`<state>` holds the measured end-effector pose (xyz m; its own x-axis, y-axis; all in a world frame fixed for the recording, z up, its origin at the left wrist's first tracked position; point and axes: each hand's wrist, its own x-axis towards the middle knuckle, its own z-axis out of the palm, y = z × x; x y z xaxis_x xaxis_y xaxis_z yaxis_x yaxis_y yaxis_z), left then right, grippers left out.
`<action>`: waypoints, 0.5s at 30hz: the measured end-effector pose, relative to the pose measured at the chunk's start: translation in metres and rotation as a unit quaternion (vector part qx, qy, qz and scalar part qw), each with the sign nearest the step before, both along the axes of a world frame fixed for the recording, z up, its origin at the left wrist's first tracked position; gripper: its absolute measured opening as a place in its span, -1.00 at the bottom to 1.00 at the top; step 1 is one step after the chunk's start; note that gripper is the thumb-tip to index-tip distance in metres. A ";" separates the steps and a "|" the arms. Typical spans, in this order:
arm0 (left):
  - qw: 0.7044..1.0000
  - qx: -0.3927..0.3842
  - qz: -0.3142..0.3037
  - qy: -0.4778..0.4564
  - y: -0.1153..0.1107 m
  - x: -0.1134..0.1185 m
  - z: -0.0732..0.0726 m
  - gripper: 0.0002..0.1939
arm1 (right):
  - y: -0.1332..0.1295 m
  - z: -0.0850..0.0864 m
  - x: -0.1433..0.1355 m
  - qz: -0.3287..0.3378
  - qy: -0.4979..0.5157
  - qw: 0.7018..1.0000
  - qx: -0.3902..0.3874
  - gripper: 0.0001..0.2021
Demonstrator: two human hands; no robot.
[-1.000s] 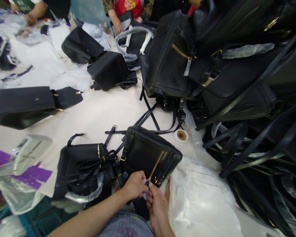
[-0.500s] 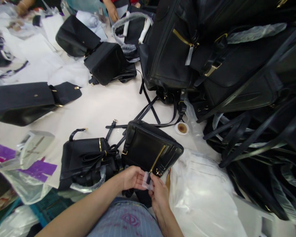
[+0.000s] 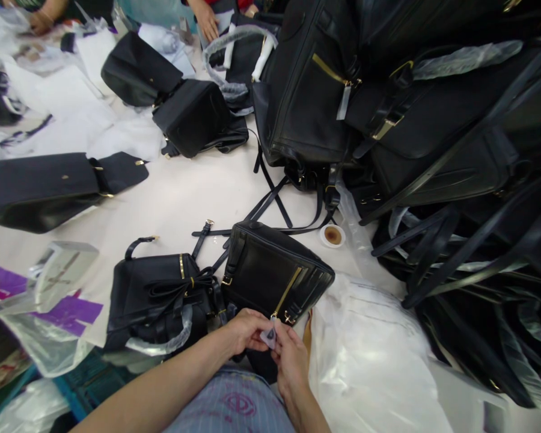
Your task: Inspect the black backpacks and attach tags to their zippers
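Pale worktable (image 3: pixel 193 189) spreads out beyond the person's hands, crowded with black bags and white wrapping. Just beyond the fingertips sits the zip-fronted black bag (image 3: pixel 256 270), its gold zip (image 3: pixel 288 291) slanting down to meet them. At its near end, the left hand (image 3: pixel 247 332) and right hand (image 3: pixel 292 352) come close together, thumbs and fingers pinching a small clear plastic sleeve (image 3: pixel 267 338) with something dark inside, probably the zip's pull tab. That sleeve looks thin, light and slick, likely to crumple or slide under a loose grip, so its edges seem the surest place to take hold, as both hands do. The bag itself appears boxy yet soft-sided, not very heavy, with a smooth, glossy face that might mark; its lower edge or side seams would offer a safer hold than the metal fittings. Close by the left hand, a second black bag (image 3: pixel 135 282) with bundled straps crowds the zip-fronted one and could snag it. Farther beyond both hands, loose thin straps (image 3: pixel 259 210) tangle on the tabletop, and a small white dish (image 3: pixel 332 236) holding something brown sits near the bag's far corner, seemingly easy to knock. Beside the right hand, a bulging white plastic bundle (image 3: pixel 374 355) limits elbow room
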<state>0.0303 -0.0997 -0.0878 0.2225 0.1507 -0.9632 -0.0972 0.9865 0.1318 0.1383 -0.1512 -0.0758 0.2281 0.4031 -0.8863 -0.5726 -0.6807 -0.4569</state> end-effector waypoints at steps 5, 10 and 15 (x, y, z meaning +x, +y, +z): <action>0.999 -0.030 -0.010 -0.008 0.007 0.006 0.004 -0.79 | -0.004 0.008 0.007 -0.018 0.061 0.998 -0.022 -0.42; 1.000 -0.025 0.006 -0.001 0.006 0.012 0.007 -0.83 | -0.012 0.016 0.012 -0.005 0.077 0.997 -0.028 -0.41; 1.000 -0.003 0.016 0.003 0.000 0.012 0.004 -0.74 | -0.012 0.019 0.012 0.018 0.065 0.997 -0.024 -0.42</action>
